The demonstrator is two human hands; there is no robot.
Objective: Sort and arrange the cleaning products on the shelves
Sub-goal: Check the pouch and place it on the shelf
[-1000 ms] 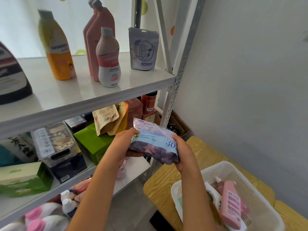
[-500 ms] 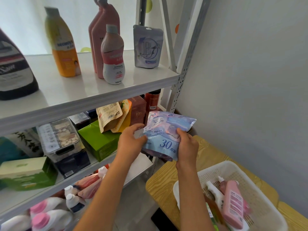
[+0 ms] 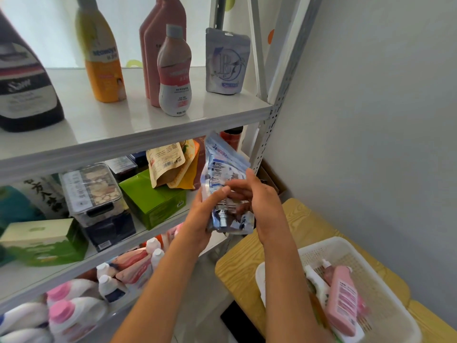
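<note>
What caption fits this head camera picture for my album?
Both hands, left hand and right hand, hold a blue pouch upright beside the shelves.

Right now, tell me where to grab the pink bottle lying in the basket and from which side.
Grip the pink bottle across its flat, wide body near the middle, coming down from above. It lies on its back in the white basket, neck pointing away towards the far rim, label up. The basket walls and a white bottle close against its left side block a sideways reach, so top-down seems the clearest way in.
</note>
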